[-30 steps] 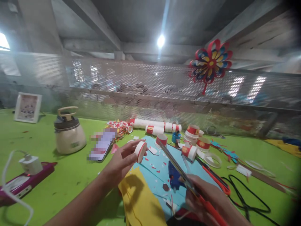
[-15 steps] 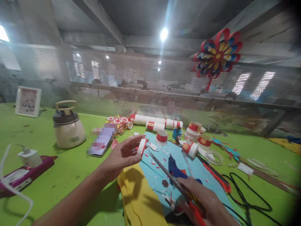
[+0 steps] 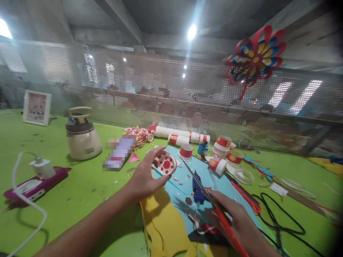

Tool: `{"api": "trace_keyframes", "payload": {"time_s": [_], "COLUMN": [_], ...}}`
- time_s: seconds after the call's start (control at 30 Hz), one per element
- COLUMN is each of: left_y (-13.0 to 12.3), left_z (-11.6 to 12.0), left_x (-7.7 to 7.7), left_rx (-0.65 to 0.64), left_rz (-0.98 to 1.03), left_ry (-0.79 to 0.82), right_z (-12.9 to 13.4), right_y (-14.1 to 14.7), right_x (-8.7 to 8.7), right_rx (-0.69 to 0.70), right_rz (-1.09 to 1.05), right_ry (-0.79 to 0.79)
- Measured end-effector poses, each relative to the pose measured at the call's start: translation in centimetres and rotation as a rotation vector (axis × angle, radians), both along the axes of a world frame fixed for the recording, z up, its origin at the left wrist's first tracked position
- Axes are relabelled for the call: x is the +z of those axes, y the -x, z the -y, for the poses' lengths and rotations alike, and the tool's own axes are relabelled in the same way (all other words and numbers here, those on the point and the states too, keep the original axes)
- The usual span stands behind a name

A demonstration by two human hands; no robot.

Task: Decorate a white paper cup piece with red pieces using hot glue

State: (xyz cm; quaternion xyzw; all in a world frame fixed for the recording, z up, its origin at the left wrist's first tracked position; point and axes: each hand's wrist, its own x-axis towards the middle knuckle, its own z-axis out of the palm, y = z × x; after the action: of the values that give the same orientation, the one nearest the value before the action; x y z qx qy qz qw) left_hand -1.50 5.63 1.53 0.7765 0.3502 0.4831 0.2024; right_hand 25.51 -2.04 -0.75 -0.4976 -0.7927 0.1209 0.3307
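My left hand pinches a cut-down paper cup base by its edges, thumb below and fingers above. Its round white face, with red shapes stuck on it, is turned toward me. In my right hand are red-handled scissors, their blades pointing up and left toward the cup base without touching it. A blue glue gun lies under the blades on a light blue sheet strewn with red and white paper scraps. Yellow paper lies below my left hand.
A red utility knife and a black cable lie at right. Cut paper cups and a long white tube are behind. A phone, a bottle and a power strip stand or lie at left.
My left hand has turned the cup base from showing its side rim to showing its patterned round face. The scissors remain in my right hand, and the view has shifted slightly.
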Motion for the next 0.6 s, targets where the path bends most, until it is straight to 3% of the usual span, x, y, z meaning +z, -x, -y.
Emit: {"api": "trace_keyframes", "payload": {"time_s": [0.33, 0.6], "left_y": [0.0, -0.1], "left_z": [0.2, 0.1], "left_x": [0.1, 0.2], "left_rx": [0.071, 0.031], "left_rz": [-0.063, -0.088], "left_ry": [-0.064, -0.15], "right_z": [0.6, 0.4], "right_y": [0.7, 1.0], "right_x": [0.8, 1.5], "right_rx": [0.045, 0.103], "right_rz": [-0.052, -0.106], "right_ry": [0.16, 0.302]}}
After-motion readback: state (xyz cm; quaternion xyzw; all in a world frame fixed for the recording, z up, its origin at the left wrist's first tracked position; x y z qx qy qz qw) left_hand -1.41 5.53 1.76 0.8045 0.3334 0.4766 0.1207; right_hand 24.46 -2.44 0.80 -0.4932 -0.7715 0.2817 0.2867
